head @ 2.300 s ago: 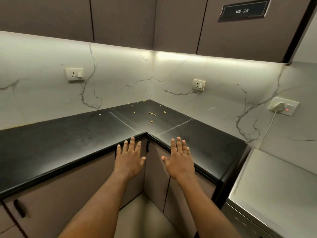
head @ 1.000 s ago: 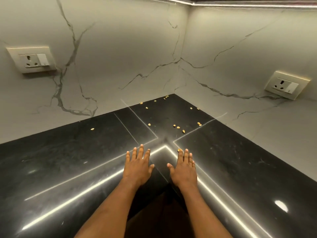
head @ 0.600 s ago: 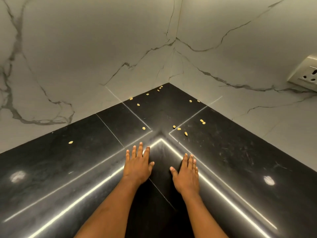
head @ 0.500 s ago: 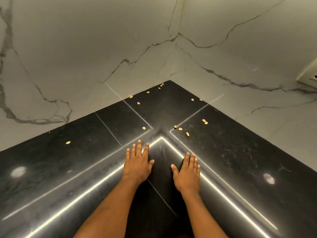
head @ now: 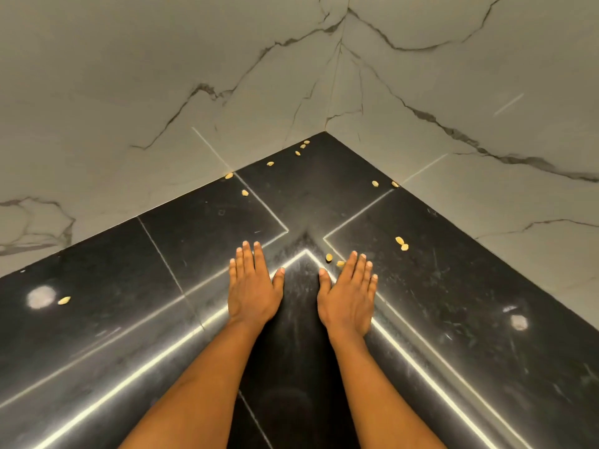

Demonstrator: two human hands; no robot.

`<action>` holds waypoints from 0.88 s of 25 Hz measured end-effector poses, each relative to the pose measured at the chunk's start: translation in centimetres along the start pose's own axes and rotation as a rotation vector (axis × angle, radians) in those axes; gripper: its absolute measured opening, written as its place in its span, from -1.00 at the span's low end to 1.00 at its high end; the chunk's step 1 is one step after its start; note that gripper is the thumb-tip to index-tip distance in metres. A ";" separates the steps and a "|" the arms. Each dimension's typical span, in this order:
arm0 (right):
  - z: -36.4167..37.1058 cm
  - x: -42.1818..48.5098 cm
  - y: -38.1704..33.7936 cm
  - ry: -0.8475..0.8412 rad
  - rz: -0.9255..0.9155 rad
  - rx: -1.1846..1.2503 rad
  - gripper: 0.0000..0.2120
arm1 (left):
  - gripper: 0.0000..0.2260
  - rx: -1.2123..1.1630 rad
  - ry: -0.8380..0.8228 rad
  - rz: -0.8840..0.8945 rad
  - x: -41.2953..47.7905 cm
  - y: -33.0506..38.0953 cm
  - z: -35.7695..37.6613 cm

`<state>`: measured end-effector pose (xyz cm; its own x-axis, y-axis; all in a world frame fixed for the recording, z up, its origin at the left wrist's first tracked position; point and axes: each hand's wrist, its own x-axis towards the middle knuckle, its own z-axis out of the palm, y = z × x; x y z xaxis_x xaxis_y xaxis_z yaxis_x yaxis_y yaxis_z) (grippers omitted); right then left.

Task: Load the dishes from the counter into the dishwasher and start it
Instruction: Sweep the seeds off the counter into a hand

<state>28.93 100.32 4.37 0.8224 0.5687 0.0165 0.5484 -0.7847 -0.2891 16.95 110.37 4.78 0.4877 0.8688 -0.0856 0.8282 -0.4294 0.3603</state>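
Resting palm-down on glossy black stone corner counter: left hand, right hand, fingers straight, grasping nothing; small yellow seeds scattered beyond.

Glossy black stone counter, veined marble wall

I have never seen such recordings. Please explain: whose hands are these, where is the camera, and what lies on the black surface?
There is no machine: a person wears a camera on the head, looking forward and down, so you see as they do. The left hand and right hand are flat, fingers straight, over the corner of a black counter. They hold nothing. Small yellow bits, perhaps seeds, lie scattered on it. Behind stands a marble wall. No dishes show.
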 end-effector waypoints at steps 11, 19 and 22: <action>1.1 8.3 -3.9 -0.139 -0.539 0.110 -0.53 | -0.33 0.055 -0.017 0.373 6.5 1.7 1.8; -0.8 7.3 4.5 0.265 0.120 0.126 -0.52 | -0.52 0.002 0.026 0.311 5.9 2.0 1.3; -1.5 7.9 6.3 0.108 0.227 0.117 -0.37 | -0.54 0.002 0.086 0.270 5.5 1.9 1.4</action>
<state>39.18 99.49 4.11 0.9370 0.3471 0.0392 0.3324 -0.8516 -0.4053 21.61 113.97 3.73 0.6651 0.7410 0.0926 0.6723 -0.6482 0.3574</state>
